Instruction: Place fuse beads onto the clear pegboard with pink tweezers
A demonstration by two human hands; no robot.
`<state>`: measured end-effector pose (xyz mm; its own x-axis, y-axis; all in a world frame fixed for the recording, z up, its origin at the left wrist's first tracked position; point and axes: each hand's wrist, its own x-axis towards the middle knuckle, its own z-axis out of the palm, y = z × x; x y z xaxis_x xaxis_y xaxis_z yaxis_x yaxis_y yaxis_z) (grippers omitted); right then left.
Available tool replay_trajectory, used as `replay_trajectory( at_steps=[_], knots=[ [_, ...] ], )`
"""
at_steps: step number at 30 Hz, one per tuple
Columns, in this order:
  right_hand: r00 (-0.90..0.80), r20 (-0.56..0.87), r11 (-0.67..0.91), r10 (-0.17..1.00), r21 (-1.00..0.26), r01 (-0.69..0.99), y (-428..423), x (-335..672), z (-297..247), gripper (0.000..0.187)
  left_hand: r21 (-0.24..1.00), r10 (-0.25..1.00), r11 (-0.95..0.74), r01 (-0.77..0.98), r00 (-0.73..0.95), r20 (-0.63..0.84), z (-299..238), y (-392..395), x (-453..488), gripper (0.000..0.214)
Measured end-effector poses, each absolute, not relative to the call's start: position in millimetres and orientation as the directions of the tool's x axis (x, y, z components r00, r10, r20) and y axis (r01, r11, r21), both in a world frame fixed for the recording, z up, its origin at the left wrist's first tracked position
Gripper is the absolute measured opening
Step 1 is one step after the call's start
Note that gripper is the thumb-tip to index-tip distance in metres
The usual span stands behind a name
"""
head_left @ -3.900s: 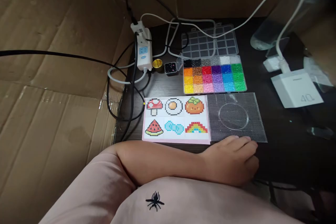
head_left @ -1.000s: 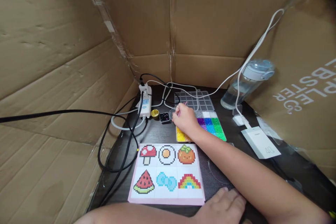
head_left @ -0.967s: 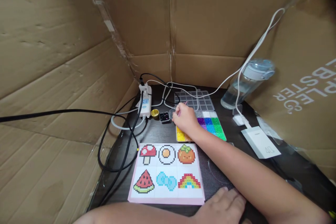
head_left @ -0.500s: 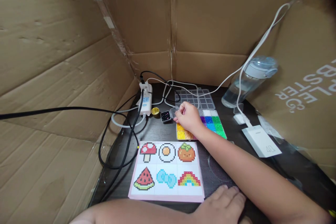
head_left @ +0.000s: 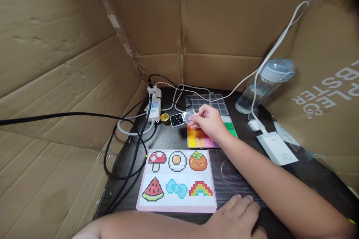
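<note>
The desk [head_left: 165, 139] is viewed by a single camera worn on the head, faced forward and angled down from above the near edge. The left hand [head_left: 235, 214] is caught close to the lens at the bottom of the frame; the right hand [head_left: 209, 121] is seen farther off, near the centre. The power strip [head_left: 155, 110] is shown beyond the pattern sheet [head_left: 177, 173], and the wide view is enclosed by cardboard walls [head_left: 56, 82] left, ahead and right.

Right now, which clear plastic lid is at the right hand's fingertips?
The small square clear lid beside the black-bead case; the large gridded lid lies flat behind the right hand.
</note>
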<state>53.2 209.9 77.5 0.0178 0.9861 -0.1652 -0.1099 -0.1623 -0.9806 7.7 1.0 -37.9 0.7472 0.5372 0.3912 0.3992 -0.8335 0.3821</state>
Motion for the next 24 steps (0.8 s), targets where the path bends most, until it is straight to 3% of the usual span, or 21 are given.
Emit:
replay_trajectory(
  at_steps=[3,5,12,15,18,21,24],
  knots=[
    [0.006,-0.127,-0.124,0.992,-0.975,-0.182,200,74,93,0.041,0.23,0.325,-0.941,0.248,0.852,0.411,-24,8,-4,0.035],
    [0.018,-0.107,-0.101,0.994,-0.976,-0.195,192,92,102,0.046,0.223,0.314,-0.944,0.244,0.872,0.375,-14,12,-11,0.039],
    [0.089,-0.105,-0.091,0.99,-0.984,-0.154,154,167,127,0.052,0.392,0.325,-0.902,0.183,0.884,0.336,12,18,-18,0.034],
    [0.08,-0.115,-0.104,0.99,-0.986,-0.129,136,192,136,0.05,0.529,0.423,-0.836,0.147,0.787,0.45,34,25,-19,0.029],
    [0.029,-0.142,-0.138,0.989,-0.983,-0.125,121,209,139,0.048,0.648,0.647,-0.713,0.267,0.605,0.463,61,41,-20,0.035],
    [-0.026,-0.171,-0.173,0.985,-0.977,-0.126,111,217,135,0.047,0.633,0.742,-0.67,0.388,0.381,0.551,79,62,-14,0.062],
    [-0.09,-0.191,-0.202,0.977,-0.97,-0.138,106,218,128,0.045,0.682,0.829,-0.56,0.472,0.339,0.446,82,79,-6,0.089]
  ],
)
